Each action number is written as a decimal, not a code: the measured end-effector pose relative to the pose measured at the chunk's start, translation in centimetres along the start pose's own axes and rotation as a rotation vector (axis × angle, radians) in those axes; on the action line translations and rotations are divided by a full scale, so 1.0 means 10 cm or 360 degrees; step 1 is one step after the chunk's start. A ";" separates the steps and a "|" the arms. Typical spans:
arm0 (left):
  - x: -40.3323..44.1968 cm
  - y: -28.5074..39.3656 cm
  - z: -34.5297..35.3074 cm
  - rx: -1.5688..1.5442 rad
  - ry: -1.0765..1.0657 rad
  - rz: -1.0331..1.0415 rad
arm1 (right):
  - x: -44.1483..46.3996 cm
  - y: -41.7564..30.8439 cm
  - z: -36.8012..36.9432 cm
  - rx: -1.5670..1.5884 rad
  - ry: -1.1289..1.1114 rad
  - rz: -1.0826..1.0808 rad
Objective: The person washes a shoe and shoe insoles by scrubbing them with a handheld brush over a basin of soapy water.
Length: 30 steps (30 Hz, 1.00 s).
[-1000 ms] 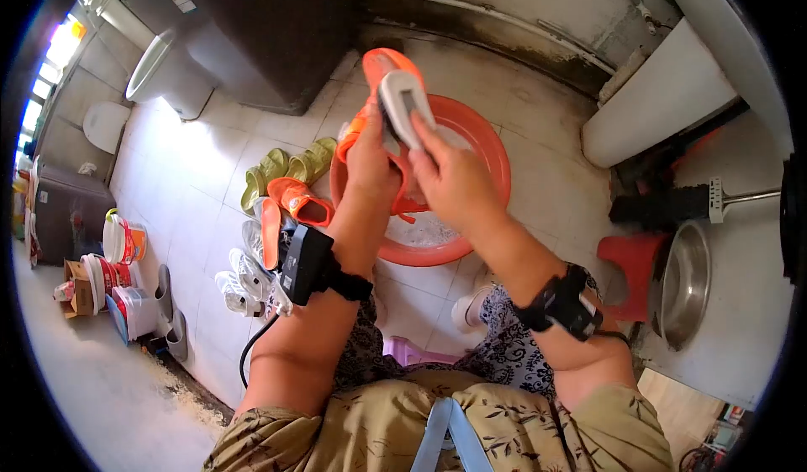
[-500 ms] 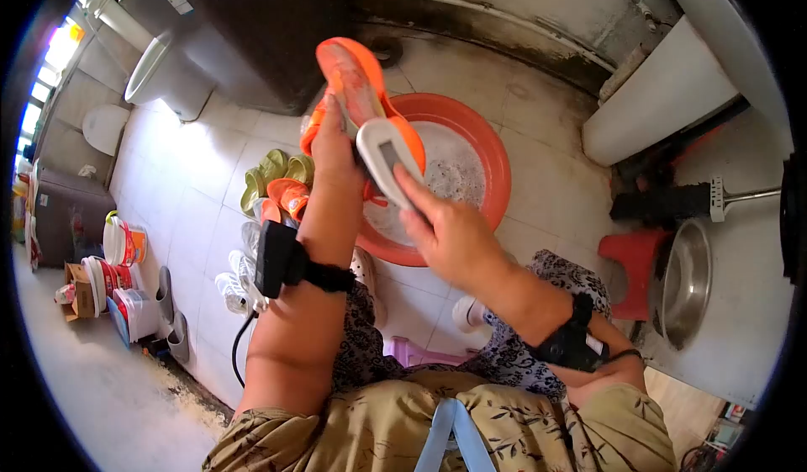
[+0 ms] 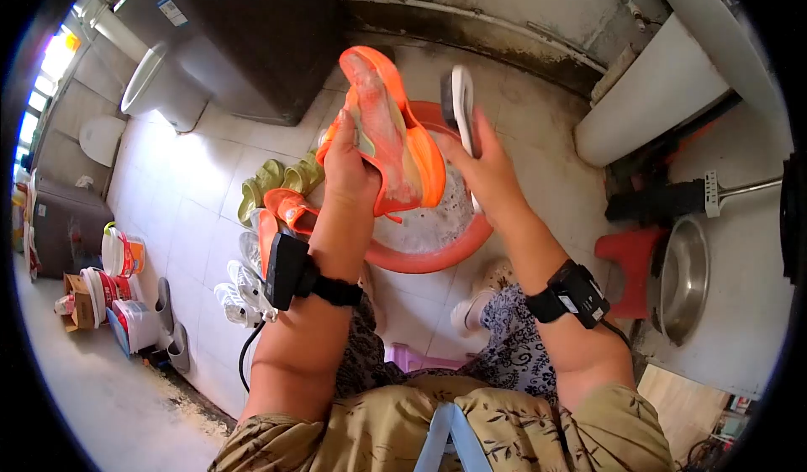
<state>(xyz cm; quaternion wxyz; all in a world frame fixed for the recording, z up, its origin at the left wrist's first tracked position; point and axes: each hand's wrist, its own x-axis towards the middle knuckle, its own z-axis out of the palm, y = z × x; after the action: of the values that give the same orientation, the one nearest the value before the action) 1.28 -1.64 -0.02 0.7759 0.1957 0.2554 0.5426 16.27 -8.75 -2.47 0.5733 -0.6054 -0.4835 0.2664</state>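
Note:
An orange shoe [image 3: 388, 136], its sole turned up towards me, is gripped by my left hand [image 3: 349, 169] at its left side. To its right, my right hand [image 3: 487, 169] is closed around a white scrub brush [image 3: 463, 106] with dark bristles facing left. Brush and shoe are apart. Beneath both hands stands a red-orange basin [image 3: 437, 262] of foamy, greyish water [image 3: 429, 226]. Left of the basin another orange shoe [image 3: 290, 207] rests on the floor, partly hidden by my left forearm.
Green clogs [image 3: 267, 182] and white shoes [image 3: 238, 291] lie on the tiles to the left. A red stool [image 3: 626, 262] and a metal bowl [image 3: 685, 283] are at the right. Tubs [image 3: 134, 316] line the left wall; a dark cabinet-like appliance [image 3: 244, 43] stands behind.
The brush has come off the shoe and moved right, turning upright. My left hand has shifted the shoe slightly right and tilted it, showing more of its sole.

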 end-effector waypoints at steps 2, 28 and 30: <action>0.03 0.03 0.00 -0.0043 0.0048 0.0070 | -0.18 -0.26 -0.04 0.0312 -0.0561 0.0969; -0.12 -0.06 0.04 0.0754 0.0204 0.0021 | -0.22 -0.18 0.01 -0.0147 0.0003 -0.0330; 0.01 -0.06 -0.02 0.0708 0.0368 -0.0012 | -0.40 -0.25 0.00 -0.0369 -0.0288 -0.0359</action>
<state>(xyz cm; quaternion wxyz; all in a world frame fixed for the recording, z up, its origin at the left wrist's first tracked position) 1.63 -1.77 -0.56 0.6814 0.2974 0.4562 0.4890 13.96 -12.63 -1.01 0.4802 -0.5830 -0.6254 0.1963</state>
